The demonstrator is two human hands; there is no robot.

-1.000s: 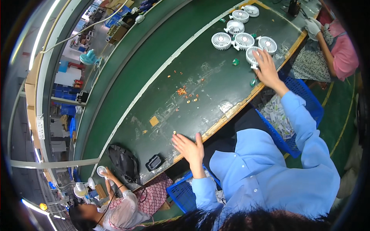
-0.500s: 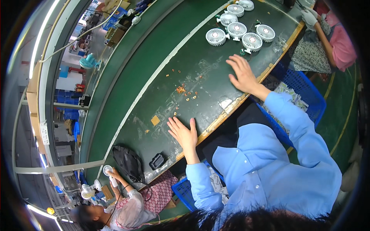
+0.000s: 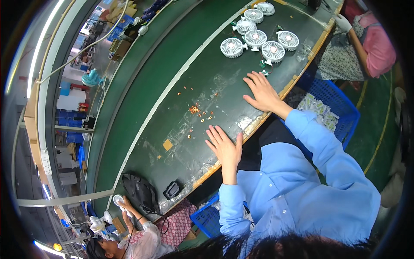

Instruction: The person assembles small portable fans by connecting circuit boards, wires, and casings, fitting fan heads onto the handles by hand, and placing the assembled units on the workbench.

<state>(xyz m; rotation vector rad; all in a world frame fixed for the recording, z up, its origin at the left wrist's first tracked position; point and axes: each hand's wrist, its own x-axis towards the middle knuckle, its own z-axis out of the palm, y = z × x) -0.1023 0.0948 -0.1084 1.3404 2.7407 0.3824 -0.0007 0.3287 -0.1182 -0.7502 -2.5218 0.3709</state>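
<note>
Both my hands rest on the green tabletop [image 3: 148,149] with nothing in them. My left hand [image 3: 225,149] lies flat near the front edge, fingers spread, just to the near side of a few copper-coloured rings. A small pile of copper-coloured pieces [image 3: 194,109] sits beyond it, with several loose ones scattered around. My right hand [image 3: 262,93] is also flat and spread, farther along the edge. Just past its fingertips are a small green part [image 3: 265,73] and a white round fan head [image 3: 273,52], one of several grouped at the far end.
A black bag [image 3: 140,192] and a small black case [image 3: 172,190] lie at the table's left end. Blue baskets, one holding white-and-green parts [image 3: 317,110], stand below the edge. A co-worker at lower left holds a small white fan [image 3: 118,200]; another sits at upper right.
My left hand has slid right along the table, toward my right hand. My right hand has shifted slightly and stays flat. The whole view has moved a little.
</note>
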